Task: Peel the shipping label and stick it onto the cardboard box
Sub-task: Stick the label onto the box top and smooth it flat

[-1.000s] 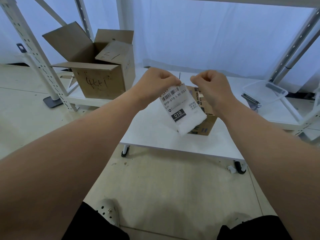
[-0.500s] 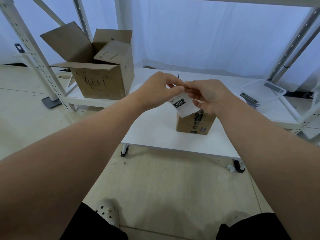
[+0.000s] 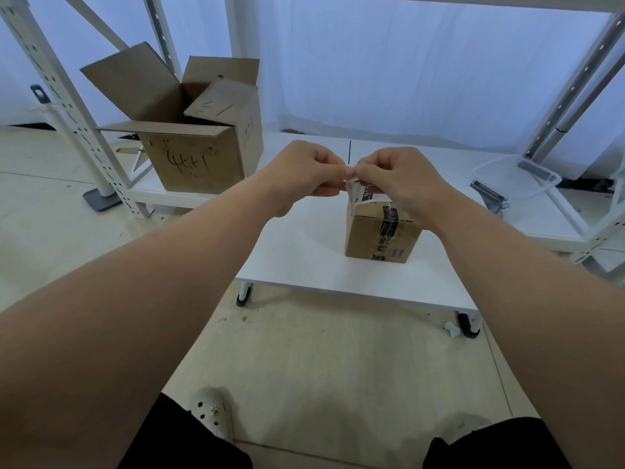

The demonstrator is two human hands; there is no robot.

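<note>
At the far left a white perforated metal shelf upright (image 3: 64, 106) rises from the pale floor. Just to its right, on the low shelf board, sits a large open brown cardboard carton (image 3: 192, 137) with its flaps up and dark handwriting on its front face.

My left hand (image 3: 301, 174) is curled, thumb and forefinger pressed together on the top corner of the white shipping label with black print (image 3: 360, 192). My right hand (image 3: 395, 181) meets it there, fingertips touching the left hand's, pinching the same corner from the other side. The label hangs down from that pinch and curls, with a black band of print visible on it; most of it is hidden behind my right hand, so I cannot tell whether the backing has started to separate.

Below and just behind the label stands the small sealed brown cardboard box with dark tape down its front (image 3: 382, 236). It sits upright on the low white surface on castors (image 3: 297, 262), toward that surface's right half. The label's lower edge seems to lie near the box's top left edge, though I cannot say if they touch.

Further right, on the shelf board, is a clear plastic tray (image 3: 517, 177), tilted, with a dark metal object beside it.

At the bottom edge, my black shorts and a pale perforated clog (image 3: 213, 412) show above the floor.
</note>
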